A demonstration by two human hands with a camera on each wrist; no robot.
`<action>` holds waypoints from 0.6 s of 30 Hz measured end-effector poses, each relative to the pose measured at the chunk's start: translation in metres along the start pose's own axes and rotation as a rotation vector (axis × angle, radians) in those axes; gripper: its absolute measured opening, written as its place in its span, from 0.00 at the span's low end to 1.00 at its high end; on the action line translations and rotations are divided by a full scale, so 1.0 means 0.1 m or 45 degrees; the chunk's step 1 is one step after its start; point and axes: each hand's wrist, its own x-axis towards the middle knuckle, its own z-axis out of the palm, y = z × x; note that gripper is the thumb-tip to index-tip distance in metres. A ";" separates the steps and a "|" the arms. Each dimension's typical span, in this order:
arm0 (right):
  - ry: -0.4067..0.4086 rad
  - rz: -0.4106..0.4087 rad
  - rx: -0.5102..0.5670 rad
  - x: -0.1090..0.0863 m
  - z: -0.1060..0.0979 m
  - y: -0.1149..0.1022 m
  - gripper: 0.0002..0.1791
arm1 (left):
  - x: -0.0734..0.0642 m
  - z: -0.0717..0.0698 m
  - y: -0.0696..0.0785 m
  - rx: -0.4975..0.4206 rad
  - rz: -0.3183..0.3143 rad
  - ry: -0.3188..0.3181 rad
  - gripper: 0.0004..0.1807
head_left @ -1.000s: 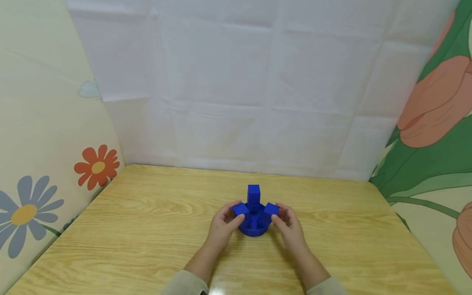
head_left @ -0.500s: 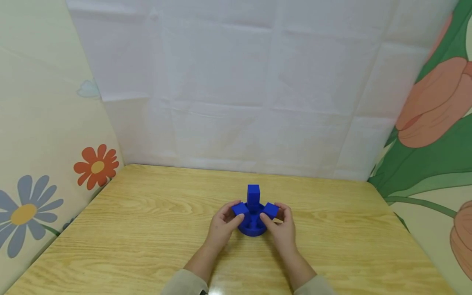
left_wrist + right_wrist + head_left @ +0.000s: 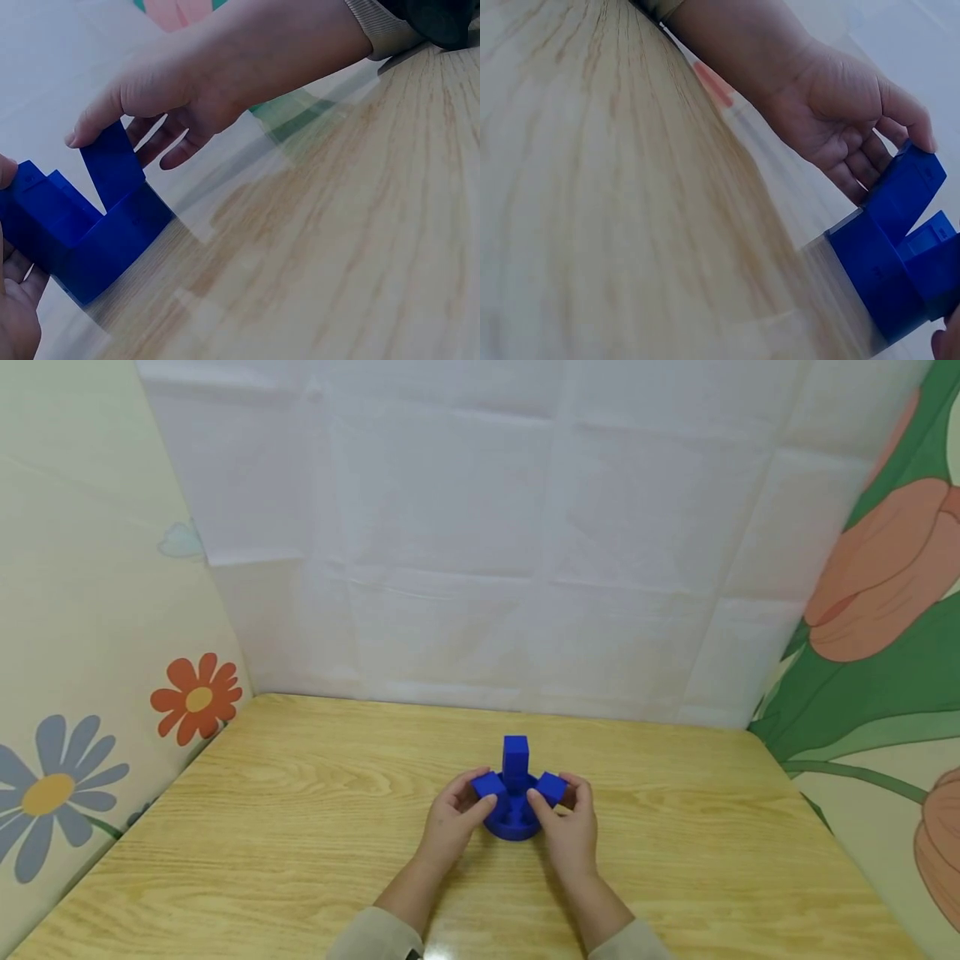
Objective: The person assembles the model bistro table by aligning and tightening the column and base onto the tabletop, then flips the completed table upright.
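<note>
A round, low-walled blue base (image 3: 513, 833) sits on the wooden table with three blue blocks rising from it. One block (image 3: 516, 758) stands upright at the back; the other two lean outward to left and right. My left hand (image 3: 447, 822) pinches the left block (image 3: 489, 785) between thumb and fingers. Across from it, my right hand (image 3: 573, 835) holds the right block (image 3: 552, 787), thumb on its inner side and fingers behind its outer side. In the left wrist view this right block (image 3: 112, 165) slants out over the wall of the base (image 3: 116, 251).
The wood-grain table (image 3: 300, 827) spreads around both hands. A creased white cloth (image 3: 465, 543) hangs behind its far edge. Flower-patterned cloths stand on the left (image 3: 75, 610) and right (image 3: 885, 693).
My right hand has shifted left, its thumb moving from the block's near edge to its inner side. The left hand, the base and the blocks look almost unchanged.
</note>
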 end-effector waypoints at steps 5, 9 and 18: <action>0.008 0.015 -0.003 -0.01 0.01 -0.03 0.26 | 0.02 0.00 0.00 0.009 0.010 -0.015 0.25; 0.005 0.007 0.001 0.01 0.01 -0.03 0.27 | 0.02 0.00 0.01 0.031 0.019 -0.025 0.25; -0.132 0.010 0.079 0.09 -0.07 0.06 0.28 | 0.01 0.00 -0.01 0.019 -0.005 -0.028 0.25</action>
